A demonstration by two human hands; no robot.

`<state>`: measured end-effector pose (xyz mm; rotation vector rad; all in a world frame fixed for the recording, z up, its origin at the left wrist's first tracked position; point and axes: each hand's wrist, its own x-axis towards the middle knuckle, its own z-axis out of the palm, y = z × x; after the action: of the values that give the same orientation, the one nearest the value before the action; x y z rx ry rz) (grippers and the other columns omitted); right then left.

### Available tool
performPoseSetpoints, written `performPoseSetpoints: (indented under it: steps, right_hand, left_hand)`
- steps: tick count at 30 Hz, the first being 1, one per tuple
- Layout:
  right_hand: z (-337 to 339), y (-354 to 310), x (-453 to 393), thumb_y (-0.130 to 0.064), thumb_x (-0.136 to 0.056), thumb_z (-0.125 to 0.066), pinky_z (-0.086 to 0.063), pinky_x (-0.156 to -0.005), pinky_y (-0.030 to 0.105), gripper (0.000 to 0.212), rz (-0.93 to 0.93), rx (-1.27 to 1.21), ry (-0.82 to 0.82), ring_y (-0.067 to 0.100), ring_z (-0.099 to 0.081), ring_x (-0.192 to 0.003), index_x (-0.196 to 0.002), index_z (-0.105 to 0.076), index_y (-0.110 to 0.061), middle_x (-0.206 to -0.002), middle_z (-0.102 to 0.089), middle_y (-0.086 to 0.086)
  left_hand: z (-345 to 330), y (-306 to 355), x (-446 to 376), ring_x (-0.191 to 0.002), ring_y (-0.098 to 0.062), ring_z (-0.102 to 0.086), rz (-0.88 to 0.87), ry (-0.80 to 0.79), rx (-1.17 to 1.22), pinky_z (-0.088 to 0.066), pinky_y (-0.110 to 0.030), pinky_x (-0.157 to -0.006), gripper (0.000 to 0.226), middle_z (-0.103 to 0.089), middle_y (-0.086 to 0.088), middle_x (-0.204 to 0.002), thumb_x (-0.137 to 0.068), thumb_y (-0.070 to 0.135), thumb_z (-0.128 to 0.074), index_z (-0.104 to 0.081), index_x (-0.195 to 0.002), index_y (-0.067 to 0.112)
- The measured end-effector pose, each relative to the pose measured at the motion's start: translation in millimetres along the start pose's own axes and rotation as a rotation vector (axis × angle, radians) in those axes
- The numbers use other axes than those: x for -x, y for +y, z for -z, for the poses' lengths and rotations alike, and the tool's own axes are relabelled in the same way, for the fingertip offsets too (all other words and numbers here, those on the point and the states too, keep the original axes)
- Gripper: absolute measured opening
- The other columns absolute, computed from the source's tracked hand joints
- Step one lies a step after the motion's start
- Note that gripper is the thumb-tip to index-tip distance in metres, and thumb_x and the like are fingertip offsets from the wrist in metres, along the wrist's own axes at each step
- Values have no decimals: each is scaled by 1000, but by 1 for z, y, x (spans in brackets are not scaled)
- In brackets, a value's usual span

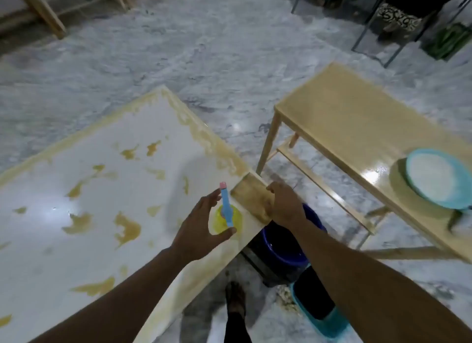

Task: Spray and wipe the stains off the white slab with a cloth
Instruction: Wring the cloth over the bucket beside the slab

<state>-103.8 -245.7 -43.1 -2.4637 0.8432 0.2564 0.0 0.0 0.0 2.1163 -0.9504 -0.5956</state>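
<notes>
On my feed the left hand (198,230) has its fingers spread wide in a loose C, thumb low and fingertips high, cupped around the spray bottle (226,213) without clearly closing on it; I cannot tell whether any finger touches. The bottle stands upright near the slab's right corner, yellow body below, blue trigger head and pink nozzle tip above. My right hand (284,206) lies over the tan cloth (251,201), fingers curled down onto its far edge, though blur hides whether they pinch it or only press. The cloth is spread flat along the corner of the white slab (76,253), just beside the bottle.

The slab runs left and away from both hands, its surface marked with scattered yellow-brown stains (127,230) and a crusted yellow-brown band along its far and right edges. Under the right forearm a blue bucket (281,248) sits on the floor, with a teal bin (327,322) nearer me. To the right, well apart from the slab, a wooden table (344,118) carries a teal plate (439,179).
</notes>
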Motion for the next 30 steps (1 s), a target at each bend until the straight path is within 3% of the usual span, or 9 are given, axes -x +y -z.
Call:
performPoseSetpoints:
  steps: [5, 11, 14, 17, 19, 21, 23, 26, 30]
  right_hand:
    - [-35, -5, -15, -48, -86, -67, -49, -87, 43, 49, 231, 264, -55, 31, -56, -108, -122, -58, -15, -120, -59, 8]
    - [-44, -7, -20, -30, -83, -68, -52, -73, 43, 34, 290, 323, -8, 35, -64, -99, -110, -63, -9, -108, -66, 12]
    - [-40, -14, -23, -26, -91, -60, -49, -78, 42, 25, 224, 220, 0, 32, -61, -102, -108, -62, -7, -108, -64, 11]
    - [-26, -18, -33, -24, -94, -55, -39, -64, 33, 13, 8, -54, 58, 23, -52, -83, -89, -55, -12, -92, -54, 4]
    - [-10, -18, -40, -17, -95, -51, -34, -58, 29, 17, -124, -310, 68, 20, -49, -75, -80, -51, -11, -82, -51, 2]
    - [8, -21, -42, -12, -98, -46, -35, -59, 28, 20, -260, -632, 7, 18, -49, -74, -78, -49, -14, -78, -51, -1]
    - [21, -27, -36, -7, -86, -50, -37, -66, 29, 9, -358, -1063, -85, 18, -49, -80, -90, -55, -13, -84, -51, 0]
    - [27, -34, -23, -9, -62, -54, -43, -76, 37, 46, -375, -1489, -188, 29, -51, -97, -107, -59, -2, -103, -55, 12]
    - [34, -65, -10, -32, -68, -70, -59, -79, 39, 75, -314, -1672, -205, 34, -63, -115, -133, -58, 3, -127, -65, 17]
  left_hand:
    - [-19, 3, -22, -120, -4, -59, 39, 142, 210, -55, -39, -92, 74, -55, 14, -136, -78, 49, -79, -43, -142, 37]
    - [-26, 18, -36, -95, -9, -69, 32, 175, 235, -57, -47, -75, 47, -61, 9, -119, -86, 50, -70, -54, -127, 33]
    - [-25, 20, -40, -93, -14, -69, 43, 196, 266, -57, -48, -75, 33, -63, 10, -121, -92, 40, -63, -55, -121, 29]
    - [-16, 22, -41, -89, -22, -69, 87, 247, 376, -57, -48, -78, 26, -65, 4, -119, -88, 22, -60, -56, -111, 33]
    - [-7, 27, -38, -93, -26, -69, 88, 286, 450, -57, -44, -81, 32, -65, -6, -116, -85, 7, -57, -59, -107, 31]
    - [1, 30, -35, -94, -29, -69, 106, 303, 535, -55, -37, -81, 31, -68, -13, -110, -81, -3, -53, -62, -106, 14]
    - [10, 31, -30, -91, -31, -70, 155, 307, 604, -55, -37, -76, 28, -71, -12, -104, -76, -4, -51, -63, -100, 4]
    - [26, 28, -20, -80, -30, -70, 188, 293, 676, -51, -36, -67, 34, -73, -9, -97, -72, -1, -50, -69, -100, 6]
    - [59, 29, 1, -80, -31, -65, 184, 272, 746, -53, -27, -64, 57, -66, -26, -98, -70, -4, -47, -66, -121, 13]
